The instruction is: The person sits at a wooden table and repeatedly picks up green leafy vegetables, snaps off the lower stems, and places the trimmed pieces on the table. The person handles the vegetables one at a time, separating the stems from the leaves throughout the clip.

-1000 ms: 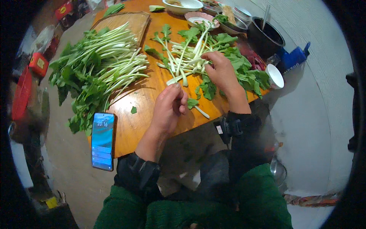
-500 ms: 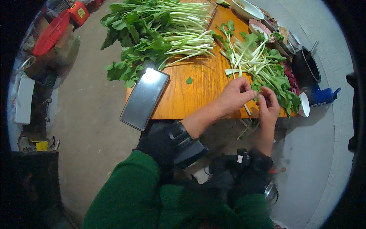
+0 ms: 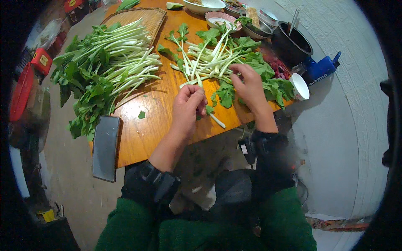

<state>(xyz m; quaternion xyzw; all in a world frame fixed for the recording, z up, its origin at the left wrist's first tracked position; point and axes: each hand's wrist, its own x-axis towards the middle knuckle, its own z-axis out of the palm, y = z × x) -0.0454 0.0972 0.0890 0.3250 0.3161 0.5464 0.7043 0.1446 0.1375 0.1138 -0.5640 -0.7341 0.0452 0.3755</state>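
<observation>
My left hand [image 3: 190,106] is closed at the table's near edge, thumb against fingers, around a pale stalk of leafy greens [image 3: 199,80] whose upper part shows above the fist. Beside it a cut stem end [image 3: 217,121] points toward the edge; whether it is the same stalk is hidden. My right hand [image 3: 250,85] hovers at the right-hand pile of greens [image 3: 213,58], thumb and forefinger apart, with nothing visible between them. Left of both hands lies a larger heap of greens [image 3: 113,58], its white stems toward the right and its leaves hanging over the table's left edge.
A black phone [image 3: 106,146] juts over the table's [image 3: 138,142] near-left corner. Along the right stand a white cup [image 3: 299,87], a blue container [image 3: 320,71], a black pot [image 3: 292,42] and several dishes. A woven tray [image 3: 146,19] lies behind the larger heap.
The view has swung right, so the table appears farther left. My hands, close together before, are now apart: the right has moved away to the pile, its fingers parted.
</observation>
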